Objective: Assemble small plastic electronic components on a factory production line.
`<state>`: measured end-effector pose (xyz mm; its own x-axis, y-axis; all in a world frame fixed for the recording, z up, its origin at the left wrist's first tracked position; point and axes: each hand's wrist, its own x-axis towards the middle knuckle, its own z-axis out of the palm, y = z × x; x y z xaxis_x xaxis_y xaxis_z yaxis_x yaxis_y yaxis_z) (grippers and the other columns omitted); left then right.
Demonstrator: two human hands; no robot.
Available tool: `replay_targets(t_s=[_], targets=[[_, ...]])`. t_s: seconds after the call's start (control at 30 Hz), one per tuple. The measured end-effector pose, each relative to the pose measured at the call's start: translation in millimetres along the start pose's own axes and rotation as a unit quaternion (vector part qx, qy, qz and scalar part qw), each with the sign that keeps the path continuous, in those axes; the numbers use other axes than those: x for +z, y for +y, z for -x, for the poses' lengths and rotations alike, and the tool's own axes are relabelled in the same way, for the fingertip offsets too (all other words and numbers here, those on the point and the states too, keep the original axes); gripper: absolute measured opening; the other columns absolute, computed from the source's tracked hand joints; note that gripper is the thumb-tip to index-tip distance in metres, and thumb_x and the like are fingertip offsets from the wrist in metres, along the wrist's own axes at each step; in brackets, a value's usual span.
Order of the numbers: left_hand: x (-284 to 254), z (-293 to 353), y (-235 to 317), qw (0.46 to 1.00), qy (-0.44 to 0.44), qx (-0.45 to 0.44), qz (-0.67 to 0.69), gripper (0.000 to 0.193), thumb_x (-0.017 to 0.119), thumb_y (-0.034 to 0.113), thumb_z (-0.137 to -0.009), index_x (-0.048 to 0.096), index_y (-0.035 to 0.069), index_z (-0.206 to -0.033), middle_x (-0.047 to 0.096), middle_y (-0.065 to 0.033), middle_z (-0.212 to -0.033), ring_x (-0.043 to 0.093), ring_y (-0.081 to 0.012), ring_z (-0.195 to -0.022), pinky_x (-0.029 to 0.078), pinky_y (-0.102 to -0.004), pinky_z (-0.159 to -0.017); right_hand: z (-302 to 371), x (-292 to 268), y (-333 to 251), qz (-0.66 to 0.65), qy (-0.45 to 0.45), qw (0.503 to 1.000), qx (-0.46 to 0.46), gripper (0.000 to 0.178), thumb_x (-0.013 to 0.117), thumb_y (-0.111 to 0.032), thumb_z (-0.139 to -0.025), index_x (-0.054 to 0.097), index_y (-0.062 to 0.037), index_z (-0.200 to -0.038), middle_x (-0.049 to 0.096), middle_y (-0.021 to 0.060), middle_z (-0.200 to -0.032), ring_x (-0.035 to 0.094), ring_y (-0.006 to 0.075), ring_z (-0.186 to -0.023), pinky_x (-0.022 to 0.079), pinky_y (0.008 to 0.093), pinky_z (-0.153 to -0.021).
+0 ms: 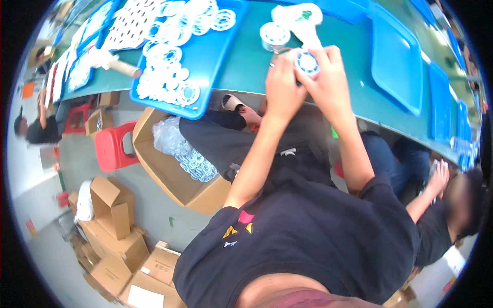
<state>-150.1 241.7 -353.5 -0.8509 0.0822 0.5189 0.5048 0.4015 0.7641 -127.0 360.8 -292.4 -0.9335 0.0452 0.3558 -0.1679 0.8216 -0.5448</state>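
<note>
My two hands are close together over the near edge of the green table. Between them is a small round white plastic part (pixel 307 63) with a ring of dark openings on its face. My right hand (pixel 331 77) grips it, thumb and fingers around its rim. My left hand (pixel 282 79) is closed against its left side; its fingertips are partly hidden. Just beyond my left hand stands a similar white drum-shaped part (pixel 274 37). Behind my hands lies a crumpled white cloth or bag (pixel 300 19) with a green mark.
A blue tray (pixel 218 66) at the left holds many white ring-shaped parts, with a rod-like tool (pixel 123 68) beside it. Another blue tray (pixel 395 59) lies at the right. Below the table, a cardboard box (pixel 169 177) holds bagged rings near a red stool (pixel 114 149). A co-worker (pixel 436 215) sits at right.
</note>
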Motion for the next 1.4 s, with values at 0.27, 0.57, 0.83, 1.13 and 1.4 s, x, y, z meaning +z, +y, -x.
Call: replay_targets(t_s=[0.27,0.57,0.83,1.13,1.4], targets=[[10.9,8.4,14.9,0.999,-0.024,-0.015,0.033,0.07,0.084,0.033,-0.077,0.052,0.004,-0.132,0.058,-0.017,-0.124,0.057,-0.0394,-0.115,0.047,-0.0484,-0.093,-41.0,-4.2,79.9,-0.007,-0.025,0.993,0.118,0.047,0.073,-0.036,-0.095,0.066,0.0,-0.124,0.066,0.0141,-0.102,0.065,0.0221,-0.088,0.052,0.0359,-0.078],[-2.4,5.5,16.8,0.994,-0.058,-0.083,0.045,0.069,0.082,0.038,-0.081,0.051,0.007,-0.134,0.059,-0.0153,-0.128,0.057,-0.0381,-0.12,0.045,-0.047,-0.099,-74.7,-7.1,68.1,-0.001,-0.185,0.975,0.121,0.045,0.077,-0.036,-0.088,0.067,0.0055,-0.103,0.071,0.023,-0.097,0.07,0.031,-0.087,0.052,0.0413,-0.078],[0.8,3.6,9.5,0.996,-0.05,-0.041,0.061,0.069,0.082,0.038,-0.082,0.05,0.007,-0.135,0.061,-0.015,-0.127,0.059,-0.0357,-0.119,0.044,-0.0457,-0.097,-33.4,-34.6,109.7,-0.185,-0.089,0.95,0.237,0.036,0.062,-0.033,-0.101,0.064,-0.0022,-0.119,0.06,0.004,-0.08,0.053,0.0107,-0.06,0.042,0.0275,-0.052],[-7.6,-3.7,7.6,0.987,-0.091,-0.057,0.119,0.066,0.082,0.039,-0.081,0.057,0.011,-0.135,0.059,-0.0151,-0.13,0.054,-0.037,-0.126,0.042,-0.0464,-0.105,17.4,-105.3,25.0,-0.401,-0.01,0.887,0.229,0.036,0.052,-0.036,-0.109,0.057,-0.0071,-0.129,0.055,-0.0016,-0.079,0.046,0.0046,-0.052,0.035,0.0194,-0.044],[-14.4,-2.7,8.0,0.979,-0.11,-0.099,0.137,0.065,0.082,0.039,-0.081,0.059,0.013,-0.136,0.055,-0.0148,-0.131,0.053,-0.0366,-0.127,0.04,-0.0468,-0.11,25.8,-104.7,-0.9,-0.293,-0.146,0.893,0.308,0.039,0.053,-0.037,-0.108,0.055,-0.0062,-0.132,0.05,-0.0024,-0.073,0.043,0.0038,-0.048,0.032,0.0199,-0.041]])
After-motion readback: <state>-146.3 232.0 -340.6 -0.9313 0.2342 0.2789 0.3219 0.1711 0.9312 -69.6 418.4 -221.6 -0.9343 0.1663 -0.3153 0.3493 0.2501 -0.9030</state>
